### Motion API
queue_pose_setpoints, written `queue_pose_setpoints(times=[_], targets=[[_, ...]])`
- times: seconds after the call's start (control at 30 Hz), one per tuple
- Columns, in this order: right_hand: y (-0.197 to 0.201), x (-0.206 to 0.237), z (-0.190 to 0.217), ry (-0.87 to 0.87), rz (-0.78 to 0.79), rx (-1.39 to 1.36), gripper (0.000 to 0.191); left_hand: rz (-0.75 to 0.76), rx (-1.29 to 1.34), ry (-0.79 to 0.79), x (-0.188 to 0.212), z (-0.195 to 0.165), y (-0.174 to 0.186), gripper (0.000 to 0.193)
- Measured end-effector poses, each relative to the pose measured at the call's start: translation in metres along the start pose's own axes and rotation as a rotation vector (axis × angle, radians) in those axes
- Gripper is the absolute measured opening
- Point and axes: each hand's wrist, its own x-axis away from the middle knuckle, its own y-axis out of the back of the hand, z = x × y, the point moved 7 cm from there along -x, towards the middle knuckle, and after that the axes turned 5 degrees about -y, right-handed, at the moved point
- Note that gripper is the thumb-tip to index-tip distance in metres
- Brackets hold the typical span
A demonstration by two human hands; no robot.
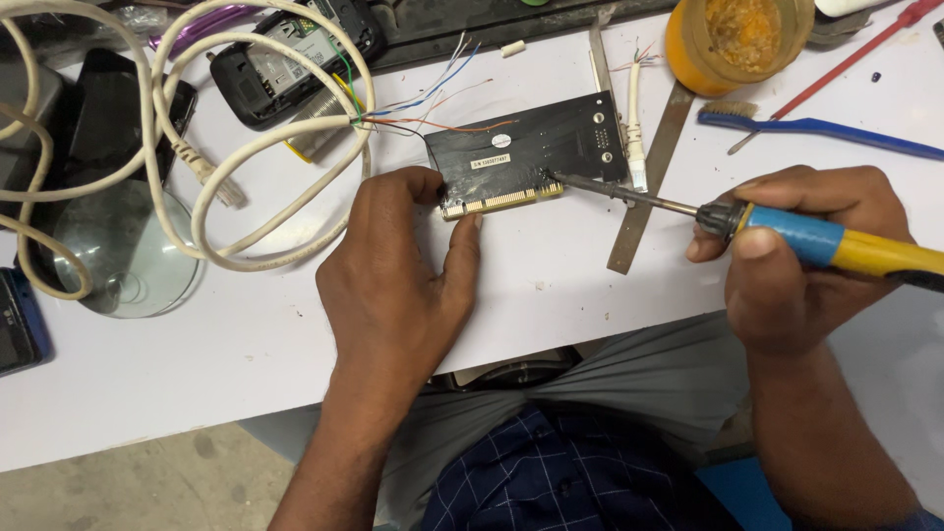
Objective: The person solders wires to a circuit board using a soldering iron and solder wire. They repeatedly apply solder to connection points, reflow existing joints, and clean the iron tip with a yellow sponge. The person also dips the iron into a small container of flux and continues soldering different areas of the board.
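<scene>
A black circuit board (pixel 531 147) lies flat on the white surface (pixel 246 334), a little beyond the middle, its gold-toothed connector edge facing the person. The left hand (pixel 393 285) rests palm down just in front of that edge, thumb and forefinger pressing the board's near left corner, so its grip is a light pinch on the board rather than a lift. The right hand (pixel 796 256) is clenched around the blue and yellow handle of a soldering iron (pixel 747 221), whose thin metal tip touches the board's near edge towards its right end. A flat metal strip (pixel 649 182) lies slanted just right of the board, passing under the iron's shaft. Loose coloured wires (pixel 442 98) fan out from the board's far left corner towards a coiled white cable (pixel 197 147), which crowds the left of the surface beside a round glass lens (pixel 118 256). Beyond the right hand lie a blue brush (pixel 826 128), a red screwdriver (pixel 846 64) and an orange tub (pixel 737 39). Bare surface stretches between the board and the near edge, and to the left hand's near left.
</scene>
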Motion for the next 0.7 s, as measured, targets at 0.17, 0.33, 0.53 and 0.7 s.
queue_pose_setpoints(times=[0.17, 0.33, 0.53, 0.7], targets=[[0.0001, -0.0013, 0.0013, -0.008, -0.030, 0.043, 0.024, 0.006, -0.001, 0.013, 0.0006, 0.0006, -0.0010, 0.032], [0.0000, 0.0008, 0.0006, -0.021, -0.052, 0.060, 0.024, -0.005, -0.005, -0.011, 0.0002, -0.0013, 0.0003, 0.032], [-0.0002, 0.0022, 0.0011, 0.000, -0.027, 0.058, 0.026, 0.005, -0.015, 0.007, 0.0017, 0.0013, -0.0015, 0.033], [-0.0006, 0.0022, 0.0051, 0.048, 0.012, 0.085, 0.029, 0.015, -0.024, 0.021, 0.0009, 0.0004, -0.0016, 0.032]])
